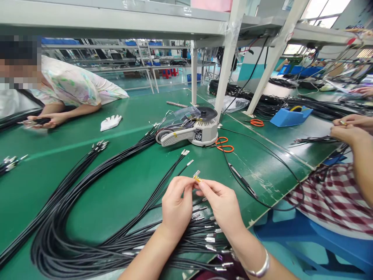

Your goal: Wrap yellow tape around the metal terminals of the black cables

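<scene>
My left hand (177,199) and my right hand (220,201) meet over the front of the green table, fingertips pinched together. Between them is a small metal cable connector (197,174) with a bit of yellow tape on it; my fingers hide its lower part and cable. Under my wrists lies a bundle of black cables (140,235) with silver connector ends pointing right. A few more cables (163,189) run up past my left hand, their metal tips (185,152) resting on the table.
A round tape dispenser (201,130) stands ahead, orange-handled scissors (225,146) beside it. A utility knife (242,181) lies to the right, near a blue tape holder (291,116). A white glove (110,122) lies far left. Co-workers sit left and right; one's hands (349,126) hold a small part.
</scene>
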Tool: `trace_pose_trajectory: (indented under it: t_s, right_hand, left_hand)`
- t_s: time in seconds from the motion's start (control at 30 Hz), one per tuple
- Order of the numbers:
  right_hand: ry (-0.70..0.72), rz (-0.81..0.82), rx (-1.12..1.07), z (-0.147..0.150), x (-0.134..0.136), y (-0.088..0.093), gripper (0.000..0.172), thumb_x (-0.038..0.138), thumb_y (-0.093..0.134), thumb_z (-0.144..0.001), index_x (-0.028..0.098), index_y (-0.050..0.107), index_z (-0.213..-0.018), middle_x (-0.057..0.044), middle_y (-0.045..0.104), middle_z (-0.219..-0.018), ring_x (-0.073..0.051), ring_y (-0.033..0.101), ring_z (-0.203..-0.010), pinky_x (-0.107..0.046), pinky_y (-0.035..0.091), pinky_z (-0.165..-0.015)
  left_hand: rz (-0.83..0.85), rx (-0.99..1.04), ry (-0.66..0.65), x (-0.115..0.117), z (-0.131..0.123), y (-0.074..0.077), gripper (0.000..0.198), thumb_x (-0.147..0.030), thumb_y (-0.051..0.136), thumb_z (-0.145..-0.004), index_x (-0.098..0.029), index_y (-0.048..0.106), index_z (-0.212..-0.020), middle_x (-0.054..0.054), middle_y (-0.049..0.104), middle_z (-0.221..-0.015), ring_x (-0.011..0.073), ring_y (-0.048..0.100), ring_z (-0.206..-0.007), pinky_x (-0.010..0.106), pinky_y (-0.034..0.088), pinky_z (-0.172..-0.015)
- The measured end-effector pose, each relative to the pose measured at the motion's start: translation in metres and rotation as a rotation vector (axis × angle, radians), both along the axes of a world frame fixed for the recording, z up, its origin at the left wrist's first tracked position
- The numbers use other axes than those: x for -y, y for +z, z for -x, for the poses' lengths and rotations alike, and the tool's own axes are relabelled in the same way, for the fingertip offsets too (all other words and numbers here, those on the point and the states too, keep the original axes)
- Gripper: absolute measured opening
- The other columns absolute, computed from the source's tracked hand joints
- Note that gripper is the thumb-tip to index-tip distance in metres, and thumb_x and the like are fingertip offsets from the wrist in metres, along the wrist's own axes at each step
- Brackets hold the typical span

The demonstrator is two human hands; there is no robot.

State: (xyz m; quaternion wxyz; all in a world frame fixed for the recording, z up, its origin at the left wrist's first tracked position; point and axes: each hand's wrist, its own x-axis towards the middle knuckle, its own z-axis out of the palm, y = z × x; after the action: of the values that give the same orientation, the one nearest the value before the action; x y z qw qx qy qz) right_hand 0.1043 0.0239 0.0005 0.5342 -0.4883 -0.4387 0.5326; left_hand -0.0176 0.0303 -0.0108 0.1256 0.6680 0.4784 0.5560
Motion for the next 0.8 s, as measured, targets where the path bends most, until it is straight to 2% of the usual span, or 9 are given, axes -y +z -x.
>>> trace_pose_trajectory:
  t_s: [0.43, 0.8]
  right_hand:
    - [-0.037, -0.007, 0.014, 0.0025, 0.0004, 0.0003, 0.022, 0.036, 0.065, -0.079, 0.019, 0.076, -0.090, -0.005, 0.076, -0.088, -0.019, 0.069, -0.075, -0.031, 0.057, -0.074]
    - [-0.015, -0.014, -0.009, 0.0039, -0.0004, -0.0048, 0.027, 0.038, 0.063, -0.081, 0.018, 0.074, -0.096, -0.007, 0.075, -0.092, -0.024, 0.069, -0.087, -0.039, 0.056, -0.083]
  left_hand:
    - [-0.042, -0.049, 0.023, 0.0007, -0.0008, 0.0008, 0.025, -0.007, 0.055, -0.084, -0.023, 0.068, -0.098, 0.000, 0.063, -0.084, 0.0086, 0.060, -0.076, 0.019, 0.050, -0.070]
    - [-0.024, -0.085, 0.029, -0.0004, -0.0010, 0.0002, 0.027, -0.009, 0.053, -0.086, -0.022, 0.066, -0.106, 0.003, 0.064, -0.091, 0.0117, 0.062, -0.081, 0.023, 0.052, -0.073]
